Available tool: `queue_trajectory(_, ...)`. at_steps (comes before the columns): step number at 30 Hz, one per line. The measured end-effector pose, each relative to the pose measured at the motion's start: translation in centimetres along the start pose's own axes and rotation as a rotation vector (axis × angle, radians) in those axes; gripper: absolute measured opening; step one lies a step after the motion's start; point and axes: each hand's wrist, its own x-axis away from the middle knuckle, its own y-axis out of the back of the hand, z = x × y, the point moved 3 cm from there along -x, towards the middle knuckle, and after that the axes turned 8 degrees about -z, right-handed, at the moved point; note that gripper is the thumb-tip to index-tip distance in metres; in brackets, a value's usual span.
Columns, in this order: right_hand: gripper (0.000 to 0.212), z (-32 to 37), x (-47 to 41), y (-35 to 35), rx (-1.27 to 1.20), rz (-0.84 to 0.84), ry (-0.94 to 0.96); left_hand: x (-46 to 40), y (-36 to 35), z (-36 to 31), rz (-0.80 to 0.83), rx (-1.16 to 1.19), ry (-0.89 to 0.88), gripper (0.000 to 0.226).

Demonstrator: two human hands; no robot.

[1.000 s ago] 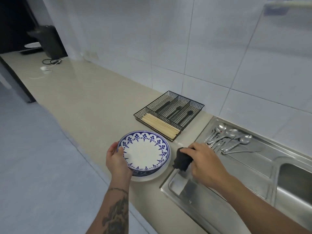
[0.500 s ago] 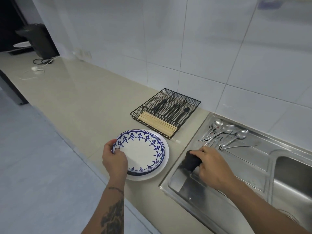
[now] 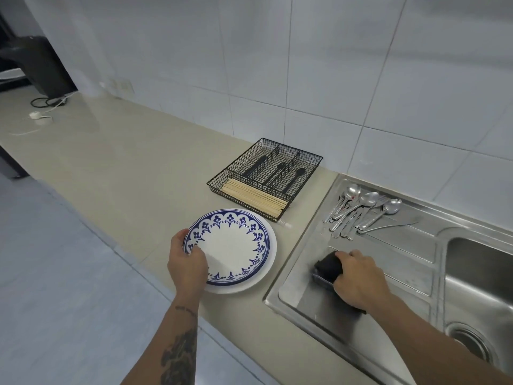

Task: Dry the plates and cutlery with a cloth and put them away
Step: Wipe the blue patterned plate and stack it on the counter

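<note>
The left hand [image 3: 186, 263] grips the nine o'clock rim of the blue-patterned white plate [image 3: 231, 248] stacked on the beige counter [image 3: 116, 173]. At three o'clock, the right hand [image 3: 359, 279] clutches a black cloth [image 3: 327, 266] on the steel drainboard [image 3: 388, 245].

Beige countertop [image 3: 116, 168] before me: stacked plates [image 3: 236, 245] near its front edge; black wire cutlery tray [image 3: 265, 177] by the wall; steel sink drainboard [image 3: 388, 262] at right, bearing spoons [image 3: 358, 209] and my dark cloth [image 3: 329, 266].
</note>
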Motion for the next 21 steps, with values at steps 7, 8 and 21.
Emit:
queue_trajectory(7, 0.056, 1.1, 1.1, 0.1, -0.032, -0.017, 0.016, -1.1, 0.4, 0.4, 0.017, -0.028, -0.04, 0.043)
queue_trajectory(8, 0.057, 1.2, 1.2, 0.4, -0.07, -0.021, 0.02, -1.4, 0.4, 0.2, 0.017, -0.032, -0.047, 0.042)
queue_trajectory(21, 0.043, 5.8, 3.5, 2.4, -0.808, -0.049, -0.206, -4.9, 1.9, -4.9, 0.3, -0.181, -0.173, 0.028)
